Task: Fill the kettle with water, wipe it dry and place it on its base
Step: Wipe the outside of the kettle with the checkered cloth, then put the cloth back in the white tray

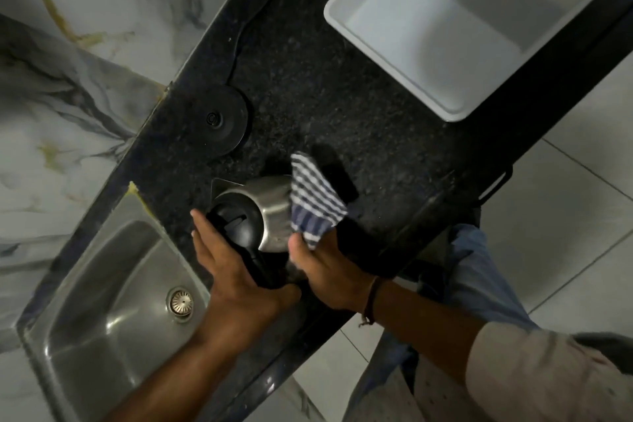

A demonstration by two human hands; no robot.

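A steel kettle (270, 202) with a black lid and handle stands on the dark granite counter (342, 96), between the sink and the counter's front edge. My left hand (236, 271) is wrapped around the kettle's black handle. My right hand (322, 264) presses a blue-and-white checked cloth (315, 202) against the kettle's right side. The round black kettle base (219, 120) lies just beyond the kettle, bare, with its cord (260, 10) running away along the counter's back edge.
A stainless steel sink (113, 284) with a drain is set into the counter at the left. A white rectangular tub (359, 31) sits at the far right. A marble-patterned wall backs the counter. Tiled floor lies to the right.
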